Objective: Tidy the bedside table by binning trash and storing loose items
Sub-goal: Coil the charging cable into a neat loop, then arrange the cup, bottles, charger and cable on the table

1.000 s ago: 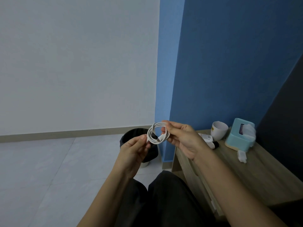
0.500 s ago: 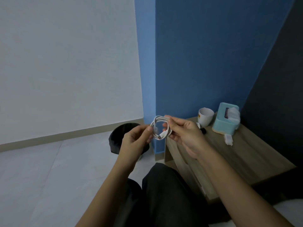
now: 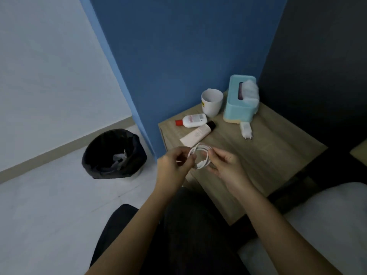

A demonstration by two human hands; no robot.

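A coiled white charging cable (image 3: pixel 200 155) hangs between both hands above the near left corner of the wooden bedside table (image 3: pixel 278 155). My left hand (image 3: pixel 174 165) pinches the coil's left side; my right hand (image 3: pixel 226 165) pinches its right side. On the table lie a white bottle with a red cap (image 3: pixel 191 121), a pale tube with a black cap (image 3: pixel 198 133) and a white plug adapter (image 3: pixel 246 131). A white cup (image 3: pixel 211 102) and a light blue tissue box (image 3: pixel 240 100) stand at the back.
A black-lined bin (image 3: pixel 114 153) holding some crumpled trash stands on the pale floor left of the table, against the blue wall. A white bed edge (image 3: pixel 327 225) is at the lower right. My dark-trousered legs fill the bottom centre.
The view has tilted down and right, so the table top and bin interior now show. Both hands have kept hold of the coiled cable and now sit over the table's corner.
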